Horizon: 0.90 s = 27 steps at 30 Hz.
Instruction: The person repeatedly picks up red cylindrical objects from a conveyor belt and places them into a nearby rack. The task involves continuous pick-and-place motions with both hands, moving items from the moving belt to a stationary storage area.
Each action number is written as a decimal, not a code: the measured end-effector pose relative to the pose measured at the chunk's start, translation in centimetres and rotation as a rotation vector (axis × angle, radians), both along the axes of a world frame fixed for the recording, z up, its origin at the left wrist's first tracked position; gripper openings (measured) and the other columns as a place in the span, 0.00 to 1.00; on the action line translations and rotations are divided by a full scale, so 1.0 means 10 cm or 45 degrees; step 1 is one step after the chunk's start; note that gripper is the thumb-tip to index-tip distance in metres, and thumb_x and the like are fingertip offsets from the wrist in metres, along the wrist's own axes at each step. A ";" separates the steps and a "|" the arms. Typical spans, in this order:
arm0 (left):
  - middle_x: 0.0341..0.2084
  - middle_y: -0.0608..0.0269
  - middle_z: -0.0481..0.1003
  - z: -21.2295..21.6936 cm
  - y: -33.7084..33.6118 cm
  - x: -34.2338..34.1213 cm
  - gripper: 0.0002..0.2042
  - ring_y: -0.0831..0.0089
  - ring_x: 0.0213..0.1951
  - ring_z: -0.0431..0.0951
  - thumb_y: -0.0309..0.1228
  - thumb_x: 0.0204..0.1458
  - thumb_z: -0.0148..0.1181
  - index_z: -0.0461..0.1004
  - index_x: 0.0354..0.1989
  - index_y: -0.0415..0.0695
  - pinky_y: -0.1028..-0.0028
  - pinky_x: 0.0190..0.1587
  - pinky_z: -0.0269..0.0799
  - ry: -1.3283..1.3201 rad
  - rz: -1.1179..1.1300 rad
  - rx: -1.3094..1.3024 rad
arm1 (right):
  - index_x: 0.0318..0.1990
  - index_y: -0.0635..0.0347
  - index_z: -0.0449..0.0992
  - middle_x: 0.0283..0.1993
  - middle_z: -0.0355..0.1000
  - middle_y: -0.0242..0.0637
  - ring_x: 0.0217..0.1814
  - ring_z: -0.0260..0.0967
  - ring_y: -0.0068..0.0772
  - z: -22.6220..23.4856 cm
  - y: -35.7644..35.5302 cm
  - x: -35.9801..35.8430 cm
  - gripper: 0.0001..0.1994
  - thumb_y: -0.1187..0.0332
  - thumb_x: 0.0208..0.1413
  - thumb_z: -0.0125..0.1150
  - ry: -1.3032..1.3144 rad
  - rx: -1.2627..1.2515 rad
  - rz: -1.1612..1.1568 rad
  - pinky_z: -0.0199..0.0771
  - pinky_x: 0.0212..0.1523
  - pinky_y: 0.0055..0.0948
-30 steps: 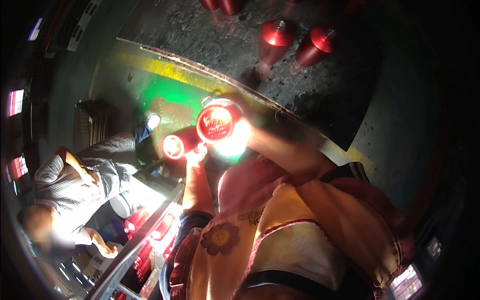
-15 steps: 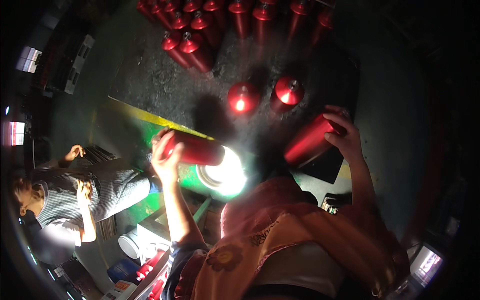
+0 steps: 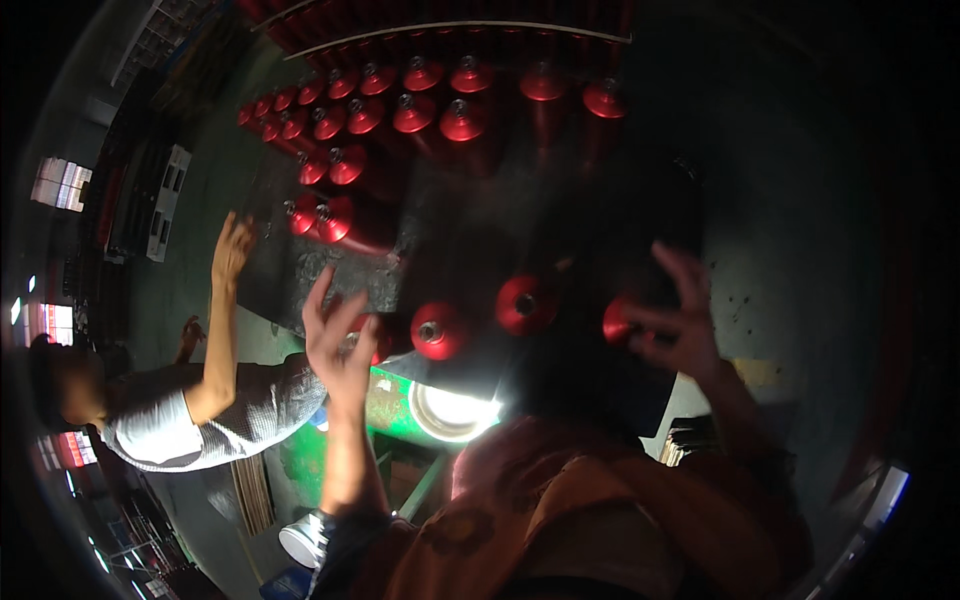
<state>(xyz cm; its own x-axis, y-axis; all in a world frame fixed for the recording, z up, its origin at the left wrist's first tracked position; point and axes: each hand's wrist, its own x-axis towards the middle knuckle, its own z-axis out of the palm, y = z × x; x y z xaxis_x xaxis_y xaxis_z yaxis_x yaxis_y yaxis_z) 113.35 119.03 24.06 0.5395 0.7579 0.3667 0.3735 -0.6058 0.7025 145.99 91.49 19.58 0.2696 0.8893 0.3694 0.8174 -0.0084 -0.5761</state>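
Note:
A near row of shiny red bottles with domed tops and small necks stands on the dark tabletop [image 3: 450,240]. My left hand [image 3: 340,345] is open, its fingers spread over the leftmost bottle [image 3: 382,342] and partly hiding it. Between my hands stand two more, a left middle bottle [image 3: 438,331] and a right middle bottle [image 3: 526,304]. At the right end, my open right hand [image 3: 682,330] has its fingers apart beside the rightmost bottle [image 3: 618,320]. Blur hides whether the fingers of either hand touch a bottle.
Several red bottles [image 3: 415,112] stand in rows farther back, before a pale rail [image 3: 460,28]. A bright round lamp [image 3: 452,410] glows close to my body. At the left a co-worker [image 3: 215,405] has an arm raised near the table's edge.
The two tilted bottles in my hands now stand upright at the row's ends, and my fingers have opened. The view has shifted, showing more bottles behind. The co-worker's arm has risen toward the table.

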 end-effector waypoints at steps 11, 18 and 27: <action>0.61 0.47 0.62 -1.00 1.32 2.67 0.33 0.52 0.65 0.60 0.41 0.43 0.73 0.71 0.62 0.66 0.57 0.65 0.57 0.567 -0.213 0.321 | 0.57 0.26 0.75 0.74 0.47 0.47 0.74 0.43 0.58 -1.03 2.19 1.77 0.24 0.56 0.50 0.70 0.051 -0.111 -0.359 0.54 0.71 0.48; 0.60 0.67 0.64 -0.91 1.24 2.67 0.25 0.53 0.55 0.69 0.41 0.41 0.73 0.77 0.52 0.67 0.58 0.56 0.72 0.588 -0.112 0.335 | 0.55 0.33 0.78 0.60 0.64 0.41 0.64 0.60 0.47 -1.01 1.90 1.81 0.23 0.65 0.48 0.70 -0.041 0.281 -0.451 0.61 0.65 0.37; 0.57 0.54 0.71 0.54 0.47 0.43 0.22 0.65 0.57 0.71 0.21 0.44 0.67 0.76 0.51 0.32 0.66 0.64 0.61 -0.276 -0.026 0.143 | 0.65 0.55 0.66 0.60 0.66 0.36 0.60 0.67 0.31 0.29 0.28 1.12 0.23 0.68 0.61 0.55 1.301 0.823 -0.175 0.68 0.62 0.32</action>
<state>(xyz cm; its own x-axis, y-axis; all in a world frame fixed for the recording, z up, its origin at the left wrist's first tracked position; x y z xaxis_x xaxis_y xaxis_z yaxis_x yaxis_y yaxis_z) 117.62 123.69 29.43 0.4540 0.6956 0.5568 0.2081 -0.6904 0.6928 157.20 94.33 22.44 0.7732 0.5607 0.2963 -0.0004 0.4676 -0.8840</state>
